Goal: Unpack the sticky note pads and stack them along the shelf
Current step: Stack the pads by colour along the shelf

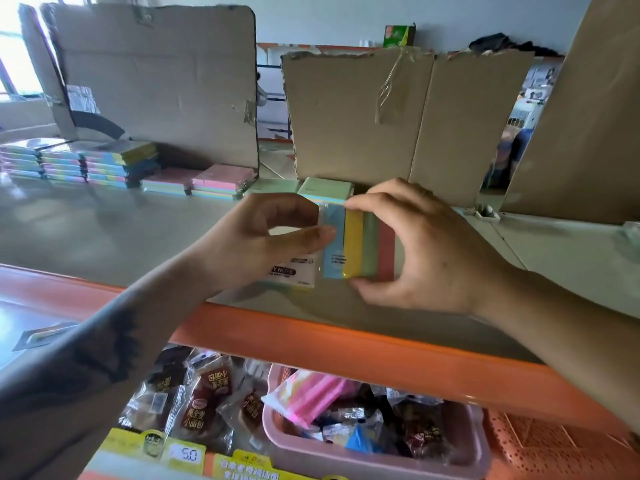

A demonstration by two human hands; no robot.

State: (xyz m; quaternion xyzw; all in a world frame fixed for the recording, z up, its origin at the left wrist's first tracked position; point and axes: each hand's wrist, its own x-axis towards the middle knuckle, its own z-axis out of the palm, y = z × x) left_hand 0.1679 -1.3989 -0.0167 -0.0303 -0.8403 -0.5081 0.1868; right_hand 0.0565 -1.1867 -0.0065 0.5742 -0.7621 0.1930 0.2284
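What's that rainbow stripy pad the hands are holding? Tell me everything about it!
The stripy sticky note pad is a small block with four colour bands side by side: blue, yellow, green and pink-red. Shiny clear plastic wrap covers it and sticks out past the blue edge. It is held up on edge above the grey shelf. The right hand grips it, fingers on top and thumb underneath, while the left hand pinches the wrap at the blue end. Small print on the blue band is too blurry to read.

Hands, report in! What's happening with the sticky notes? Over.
Both hands on rainbow-striped sticky note pack: right hand grips, left hand pinches wrapper. Labelled pad lies beside it. Grey shelf ahead open.
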